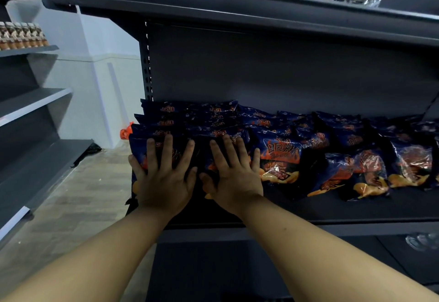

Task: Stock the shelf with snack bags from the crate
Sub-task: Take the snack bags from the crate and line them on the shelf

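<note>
left hand (164, 178), right hand (234, 175): fingers flat on snack bags (280, 156) | shelf (356, 209): possibly several stacked rows

- Big orange-and-white Chinese characters sit across the front of the upright snack bag (280, 156), just at 3 o'clock of the right hand (234, 173); they are too blurred to spell out.
- Under them runs a red script line over flames, unreadable.
- Lower on that bag, a small orange line ends in what looks like "Flavor"; its first word will not resolve.
- The stacked bags (187, 117) at 12 o'clock of both hands show short orange logos, upside down to the camera, characters not legible.
- The bags to the right (356, 140) carry the same orange logo, blurred.
- The bottles (22, 35) at far 10 o'clock have labels too small to read.
</note>
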Available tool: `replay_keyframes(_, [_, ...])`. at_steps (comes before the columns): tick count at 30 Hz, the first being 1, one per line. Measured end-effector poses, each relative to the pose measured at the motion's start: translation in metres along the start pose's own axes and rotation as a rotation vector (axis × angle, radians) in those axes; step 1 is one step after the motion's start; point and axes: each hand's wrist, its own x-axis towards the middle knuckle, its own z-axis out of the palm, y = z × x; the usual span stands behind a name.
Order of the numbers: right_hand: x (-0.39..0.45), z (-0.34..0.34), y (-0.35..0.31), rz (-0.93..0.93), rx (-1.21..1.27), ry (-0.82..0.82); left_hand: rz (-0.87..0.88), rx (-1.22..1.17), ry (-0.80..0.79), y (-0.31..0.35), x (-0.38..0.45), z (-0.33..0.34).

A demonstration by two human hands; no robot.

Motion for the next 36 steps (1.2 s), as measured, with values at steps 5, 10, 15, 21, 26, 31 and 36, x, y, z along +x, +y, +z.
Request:
replay_keyframes(5, [-0.007,-0.007,0.001,0.019,-0.003,-0.017,-0.034,0.008,-0.025,0.002,-0.005,-0.005])
replay_keyframes(10, [-0.018,-0.014,0.006,0.008,0.012,0.049,-0.104,0.034,-0.052,0.01,-0.008,-0.013])
replay_keyframes(15, [-0.037,-0.021,0.014,-0.002,0.065,0.185,-0.082,-0.035,-0.096,0.031,-0.013,-0.026])
replay_keyframes(21, [-0.066,-0.041,0.044,0.039,0.072,0.152,-0.045,-0.092,-0.138,0.076,-0.018,-0.042])
replay_keyframes(26, [-0.088,-0.057,0.084,0.05,0.075,0.173,-0.007,-0.069,-0.137,0.119,-0.022,-0.046])
replay_keyframes(31, [-0.114,-0.067,0.146,0.03,0.03,0.195,-0.026,-0.021,-0.089,0.175,-0.033,-0.044])
replay_keyframes(36, [-0.132,-0.071,0.207,0.001,0.04,0.213,-0.035,0.038,-0.07,0.226,-0.037,-0.039])
